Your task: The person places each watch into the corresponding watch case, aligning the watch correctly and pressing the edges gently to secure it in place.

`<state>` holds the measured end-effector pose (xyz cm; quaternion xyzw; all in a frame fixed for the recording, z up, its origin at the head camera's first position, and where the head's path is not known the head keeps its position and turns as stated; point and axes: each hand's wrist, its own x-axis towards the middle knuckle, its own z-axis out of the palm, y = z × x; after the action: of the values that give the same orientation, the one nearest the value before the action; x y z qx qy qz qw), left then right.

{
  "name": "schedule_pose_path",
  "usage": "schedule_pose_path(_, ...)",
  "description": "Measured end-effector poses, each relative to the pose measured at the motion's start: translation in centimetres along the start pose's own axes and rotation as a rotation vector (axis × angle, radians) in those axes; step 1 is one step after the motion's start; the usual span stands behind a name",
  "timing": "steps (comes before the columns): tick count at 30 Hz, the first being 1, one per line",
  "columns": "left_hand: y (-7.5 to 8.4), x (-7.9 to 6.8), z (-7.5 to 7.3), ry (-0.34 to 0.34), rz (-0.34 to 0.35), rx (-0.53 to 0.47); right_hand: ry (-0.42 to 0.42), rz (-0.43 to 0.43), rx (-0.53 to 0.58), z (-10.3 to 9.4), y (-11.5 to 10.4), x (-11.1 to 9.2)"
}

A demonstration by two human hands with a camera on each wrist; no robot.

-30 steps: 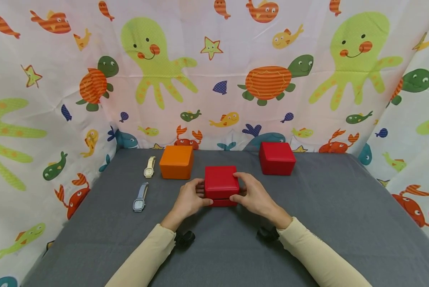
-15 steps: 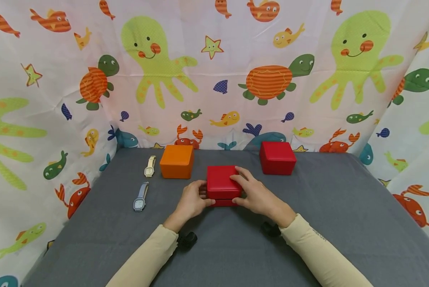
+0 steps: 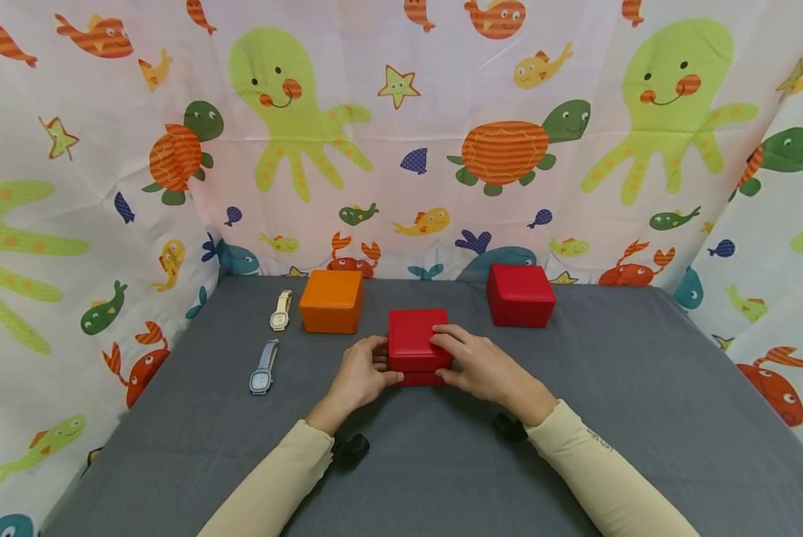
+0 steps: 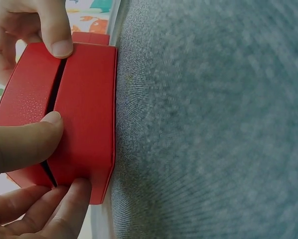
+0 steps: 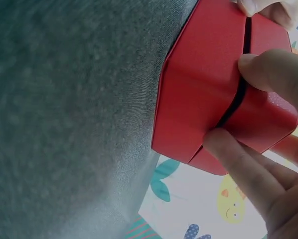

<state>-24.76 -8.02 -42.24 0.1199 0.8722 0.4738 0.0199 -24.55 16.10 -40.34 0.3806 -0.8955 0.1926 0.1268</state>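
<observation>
A red box (image 3: 417, 343) with a separate lid sits on the grey cloth, held between both hands. My left hand (image 3: 359, 373) grips its left side, thumb on the front at the seam and fingers along the side. On the right, my right hand (image 3: 488, 371) grips it, thumb at the front seam and fingers at the lid's right edge. In the left wrist view a thin dark gap (image 4: 55, 89) runs between lid (image 4: 32, 94) and base (image 4: 86, 114). The gap also shows in the right wrist view, with a fingertip (image 5: 220, 139) right at it. The box's inside is hidden.
An orange box (image 3: 332, 302) stands behind to the left, a second red box (image 3: 520, 296) behind to the right. A cream-strap watch (image 3: 280, 311) and a blue-strap watch (image 3: 263, 368) lie on the left. A curtain printed with sea animals (image 3: 401, 142) encloses the back and sides.
The red box and both hands have shifted slightly right. My right fingers have moved farther over the lid's edge. The gap under the lid looks a little thinner in the head view.
</observation>
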Motion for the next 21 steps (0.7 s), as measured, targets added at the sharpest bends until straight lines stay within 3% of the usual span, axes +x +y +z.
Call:
schedule_pose_path(8, 0.0, 0.1, 0.1, 0.004, -0.007, -0.001, 0.033, -0.142, -0.085, 0.0, 0.4, 0.1)
schedule_pose_path(21, -0.1, 0.2, 0.0, 0.004, -0.069, -0.01, 0.011, -0.267, -0.147, -0.5, 1.0, 1.1)
